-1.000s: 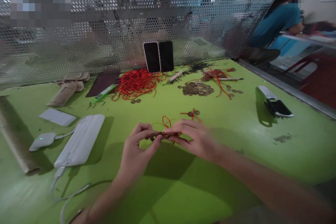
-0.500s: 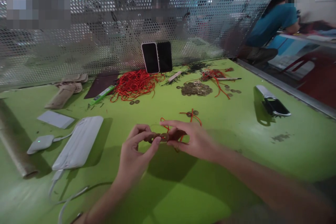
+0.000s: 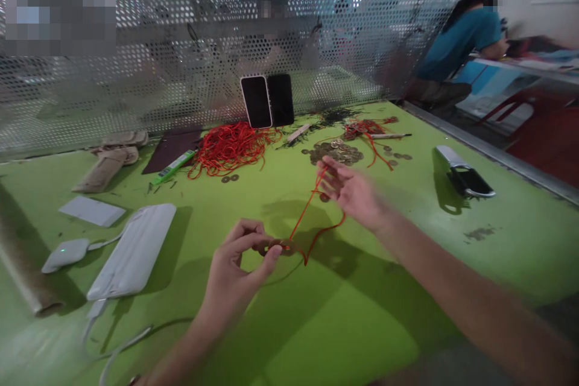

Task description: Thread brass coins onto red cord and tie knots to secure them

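Observation:
My left hand [image 3: 244, 262] pinches a short row of bronze-coloured holed coins [image 3: 286, 246] between thumb and fingers, above the green table. Red cord [image 3: 302, 217] passes through these coins. One strand runs straight up to my right hand [image 3: 350, 190], whose fingertips hold it; that hand is slightly blurred. Another strand hangs in a loose bend below the right hand. Just under the right fingers, a loose coin [image 3: 324, 198] lies on the table. Behind that hand sits a pile of similar coins [image 3: 337, 152].
A heap of red cords [image 3: 233, 148] lies at the back, near two phones [image 3: 256, 102] leaning on the perforated metal screen. A white power bank [image 3: 133, 251], a cardboard tube [image 3: 27, 259] and a green packet [image 3: 174, 167] are at left. At right stands a black-and-silver object [image 3: 470, 180].
My right hand has moved away from the coins, up and to the right, drawing a red strand straight. My left hand keeps its pinch on the coins.

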The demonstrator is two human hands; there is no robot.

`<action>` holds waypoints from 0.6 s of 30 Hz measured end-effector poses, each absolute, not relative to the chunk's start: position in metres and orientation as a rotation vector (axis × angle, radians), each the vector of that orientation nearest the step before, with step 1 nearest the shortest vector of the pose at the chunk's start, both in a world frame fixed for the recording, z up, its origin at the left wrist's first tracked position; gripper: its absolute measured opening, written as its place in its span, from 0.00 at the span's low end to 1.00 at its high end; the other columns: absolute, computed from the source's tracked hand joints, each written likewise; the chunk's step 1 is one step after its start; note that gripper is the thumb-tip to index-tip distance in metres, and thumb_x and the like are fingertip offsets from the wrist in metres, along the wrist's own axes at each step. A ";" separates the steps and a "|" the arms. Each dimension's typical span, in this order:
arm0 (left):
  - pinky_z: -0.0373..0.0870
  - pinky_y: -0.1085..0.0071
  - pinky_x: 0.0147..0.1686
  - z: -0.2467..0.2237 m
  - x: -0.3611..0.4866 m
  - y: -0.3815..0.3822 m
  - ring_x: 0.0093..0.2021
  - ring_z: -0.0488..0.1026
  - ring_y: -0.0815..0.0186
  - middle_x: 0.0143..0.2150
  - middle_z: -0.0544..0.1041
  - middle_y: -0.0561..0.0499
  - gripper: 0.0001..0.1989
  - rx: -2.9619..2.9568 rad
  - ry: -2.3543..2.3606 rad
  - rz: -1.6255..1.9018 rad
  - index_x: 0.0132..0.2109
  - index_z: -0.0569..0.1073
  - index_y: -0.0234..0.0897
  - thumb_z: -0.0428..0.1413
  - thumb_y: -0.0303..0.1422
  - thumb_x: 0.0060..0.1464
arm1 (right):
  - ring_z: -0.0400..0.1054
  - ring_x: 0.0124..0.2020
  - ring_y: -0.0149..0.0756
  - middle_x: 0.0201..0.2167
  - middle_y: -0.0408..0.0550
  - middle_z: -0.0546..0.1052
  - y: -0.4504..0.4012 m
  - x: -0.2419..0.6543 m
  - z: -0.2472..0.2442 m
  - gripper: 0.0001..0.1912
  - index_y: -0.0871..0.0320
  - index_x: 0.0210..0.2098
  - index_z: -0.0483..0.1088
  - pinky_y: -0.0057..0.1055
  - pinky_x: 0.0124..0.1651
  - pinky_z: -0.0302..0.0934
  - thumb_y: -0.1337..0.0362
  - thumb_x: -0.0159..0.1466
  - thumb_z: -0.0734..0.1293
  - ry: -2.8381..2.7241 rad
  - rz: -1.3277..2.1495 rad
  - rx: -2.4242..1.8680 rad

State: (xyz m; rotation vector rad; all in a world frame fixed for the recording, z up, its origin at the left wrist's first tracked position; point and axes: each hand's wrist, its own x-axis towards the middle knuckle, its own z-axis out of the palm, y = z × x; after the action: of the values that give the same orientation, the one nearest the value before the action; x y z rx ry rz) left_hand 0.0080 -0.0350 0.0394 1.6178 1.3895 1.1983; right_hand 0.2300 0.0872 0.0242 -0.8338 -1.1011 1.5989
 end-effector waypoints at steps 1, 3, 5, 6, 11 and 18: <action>0.66 0.72 0.36 0.040 0.008 -0.035 0.37 0.65 0.68 0.36 0.65 0.51 0.02 1.614 1.383 1.194 0.33 0.76 0.40 0.58 0.31 0.50 | 0.66 0.52 0.32 0.51 0.44 0.71 0.097 0.240 0.023 0.15 0.53 0.47 0.67 0.30 0.51 0.66 0.63 0.61 0.59 -1.025 1.547 -0.857; 0.65 0.72 0.37 0.040 0.008 -0.035 0.37 0.65 0.67 0.36 0.65 0.51 0.02 1.611 1.379 1.178 0.33 0.76 0.40 0.58 0.31 0.50 | 0.67 0.50 0.29 0.47 0.43 0.73 0.115 0.258 0.020 0.12 0.54 0.43 0.69 0.25 0.51 0.65 0.64 0.60 0.61 -0.873 1.492 -0.884; 0.65 0.71 0.37 0.040 0.008 -0.035 0.39 0.65 0.67 0.36 0.64 0.51 0.03 1.619 1.382 1.159 0.33 0.76 0.40 0.58 0.31 0.50 | 0.69 0.47 0.27 0.42 0.43 0.76 0.130 0.274 0.016 0.09 0.54 0.39 0.69 0.23 0.50 0.66 0.66 0.60 0.61 -0.744 1.423 -0.924; 0.64 0.71 0.38 0.040 0.008 -0.035 0.39 0.65 0.67 0.36 0.64 0.51 0.03 1.621 1.381 1.158 0.33 0.76 0.40 0.58 0.32 0.50 | 0.70 0.45 0.27 0.40 0.43 0.76 0.135 0.280 0.014 0.08 0.55 0.38 0.69 0.22 0.49 0.66 0.66 0.60 0.60 -0.716 1.380 -0.946; 0.63 0.71 0.38 0.040 0.007 -0.035 0.38 0.65 0.67 0.37 0.64 0.51 0.02 1.593 1.359 1.184 0.32 0.75 0.39 0.58 0.31 0.50 | 0.72 0.36 0.24 0.30 0.40 0.76 0.147 0.293 0.007 0.02 0.54 0.32 0.68 0.20 0.44 0.68 0.67 0.59 0.64 -0.623 1.262 -0.937; 0.64 0.72 0.37 0.040 0.008 -0.036 0.37 0.65 0.69 0.38 0.64 0.52 0.02 1.553 1.330 1.175 0.33 0.75 0.39 0.58 0.31 0.50 | 0.68 0.25 0.20 0.26 0.37 0.74 0.136 0.279 0.020 0.09 0.54 0.35 0.69 0.17 0.32 0.66 0.72 0.54 0.67 -0.687 1.161 -0.838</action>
State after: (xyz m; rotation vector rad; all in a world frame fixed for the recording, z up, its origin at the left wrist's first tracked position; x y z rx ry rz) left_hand 0.0076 -0.0357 0.0396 1.5529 1.3295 1.1754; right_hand 0.2794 0.1360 0.0196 -0.8384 -0.6873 1.1610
